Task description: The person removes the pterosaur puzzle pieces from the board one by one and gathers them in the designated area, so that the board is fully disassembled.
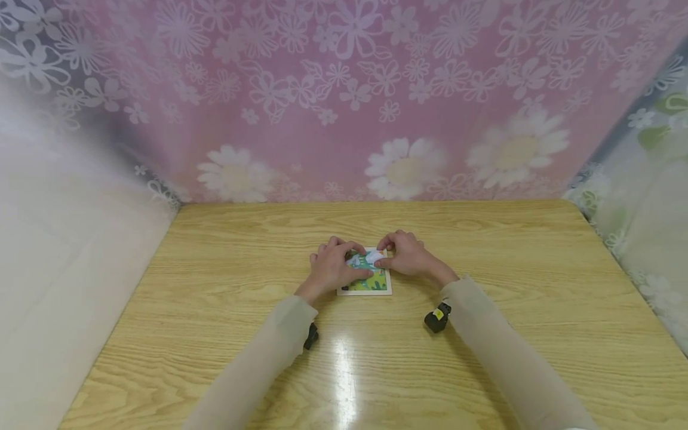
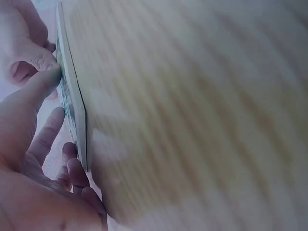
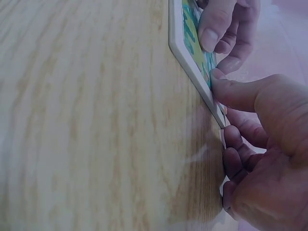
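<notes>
A small square picture board [image 1: 365,292] with a white border and a green and blue picture lies flat on the table between the hands. The left hand [image 1: 335,263] rests on its left side, the thumb extended across the picture and the fingertips near the top. From the right, the right hand [image 1: 409,255] touches the board's upper right part, thumb on the picture and index finger at the top edge, a gap between them. A white patch [image 1: 373,257] shows between the hands; whether it is a loose piece I cannot tell. In the right wrist view the right thumb [image 3: 236,94] presses the picture.
The wood-grain table [image 1: 226,257] extends around the board. Behind it hangs a pink flowered curtain [image 1: 322,143], with pale sheets at both sides. A black wrist camera [image 1: 437,318] sits under the right sleeve, another [image 1: 311,337] at the left.
</notes>
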Demonstrator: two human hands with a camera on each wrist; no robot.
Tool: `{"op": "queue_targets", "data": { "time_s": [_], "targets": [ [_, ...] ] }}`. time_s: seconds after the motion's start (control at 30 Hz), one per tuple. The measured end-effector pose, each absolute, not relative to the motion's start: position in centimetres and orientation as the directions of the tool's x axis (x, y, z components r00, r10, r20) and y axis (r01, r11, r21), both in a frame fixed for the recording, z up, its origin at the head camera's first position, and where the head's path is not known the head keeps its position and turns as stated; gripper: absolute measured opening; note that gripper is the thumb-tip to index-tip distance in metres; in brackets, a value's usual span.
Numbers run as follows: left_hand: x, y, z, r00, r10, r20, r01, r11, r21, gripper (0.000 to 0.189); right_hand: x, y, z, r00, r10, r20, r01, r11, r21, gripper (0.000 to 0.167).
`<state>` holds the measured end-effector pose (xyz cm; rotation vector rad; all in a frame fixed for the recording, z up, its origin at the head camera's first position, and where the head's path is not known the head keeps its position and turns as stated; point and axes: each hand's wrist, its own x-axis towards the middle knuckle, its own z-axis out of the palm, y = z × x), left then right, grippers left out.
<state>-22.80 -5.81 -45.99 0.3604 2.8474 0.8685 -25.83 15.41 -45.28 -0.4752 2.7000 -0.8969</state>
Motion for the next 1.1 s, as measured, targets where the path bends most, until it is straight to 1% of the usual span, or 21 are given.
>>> {"op": "queue_targets", "data": {
  "time_s": [0.33,0.67,0.93,1.1],
  "targets": [
    [-23.02,-5.62,-46.07,-0.964,0.256,-0.075,0.174,0.816,0.551,0.041,-25.85,15.24,-45.16,-0.916,-0.363,-0.17,-0.188,0.765,-0.616,0.028],
    [-23.16,-5.86,-46.03,-0.961,0.268,-0.071,0.186,0.811,0.555,0.034,-26.03,15.08,-45.4,-0.916,-0.368,-0.157,-0.204,0.766,-0.61,0.029],
    [-23.17,-5.81,-45.87,-0.962,0.26,-0.081,0.173,0.815,0.553,0.034,-26.05,15.12,-45.61,-0.921,-0.369,-0.123,-0.202,0.724,-0.659,0.025],
    [-23.13,-5.69,-45.69,-0.96,0.261,-0.098,0.162,0.81,0.563,0.033,-26.03,15.54,-45.74,-0.91,-0.403,-0.101,-0.206,0.649,-0.732,0.02]
  ]
}}
